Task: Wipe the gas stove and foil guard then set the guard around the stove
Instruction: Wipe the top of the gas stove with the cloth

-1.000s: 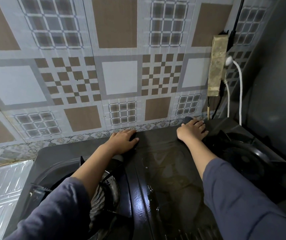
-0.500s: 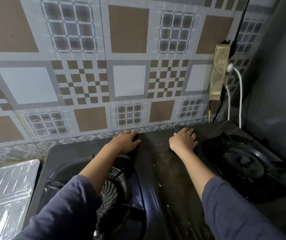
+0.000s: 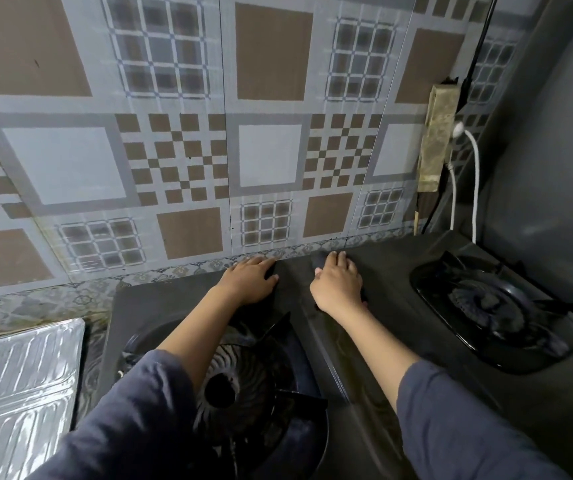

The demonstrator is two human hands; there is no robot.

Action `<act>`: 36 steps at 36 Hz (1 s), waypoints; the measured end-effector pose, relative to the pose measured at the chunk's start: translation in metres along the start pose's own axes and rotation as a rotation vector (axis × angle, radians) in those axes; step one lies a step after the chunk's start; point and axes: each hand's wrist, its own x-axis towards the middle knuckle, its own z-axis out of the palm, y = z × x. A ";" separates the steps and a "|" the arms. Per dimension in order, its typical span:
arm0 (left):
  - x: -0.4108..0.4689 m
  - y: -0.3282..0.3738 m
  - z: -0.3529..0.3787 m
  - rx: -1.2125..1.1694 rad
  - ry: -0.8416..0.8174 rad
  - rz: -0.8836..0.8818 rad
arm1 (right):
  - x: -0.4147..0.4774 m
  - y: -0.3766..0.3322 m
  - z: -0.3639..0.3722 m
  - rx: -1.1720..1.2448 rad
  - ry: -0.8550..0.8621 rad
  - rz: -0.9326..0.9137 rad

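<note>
The black two-burner gas stove fills the lower middle, and its centre strip looks wet and glossy. My left hand lies flat on the stove's back edge, behind the left burner. My right hand presses down on a dark cloth at the back of the centre strip, close beside my left hand. Only small bits of the cloth show around the fingers. The silver ribbed foil guard lies flat on the counter left of the stove.
The right burner sits near a grey side wall. A grimy power strip hangs on the tiled back wall, with a white cable dropping behind the stove's right corner.
My right hand has slid left along the stove's back edge with the cloth, from near the right burner to the centre. My left hand has stayed in place.
</note>
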 end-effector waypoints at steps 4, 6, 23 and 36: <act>-0.003 -0.004 0.001 -0.003 0.012 -0.003 | -0.005 -0.004 0.005 -0.033 0.006 -0.091; -0.004 -0.005 0.001 -0.003 0.011 -0.014 | -0.007 -0.004 0.005 -0.046 -0.004 -0.125; -0.022 0.004 0.006 -0.048 0.080 -0.106 | -0.020 0.012 -0.001 0.048 -0.165 -0.644; -0.027 0.016 0.014 -0.128 0.204 -0.194 | -0.019 0.043 -0.018 0.083 -0.294 -0.864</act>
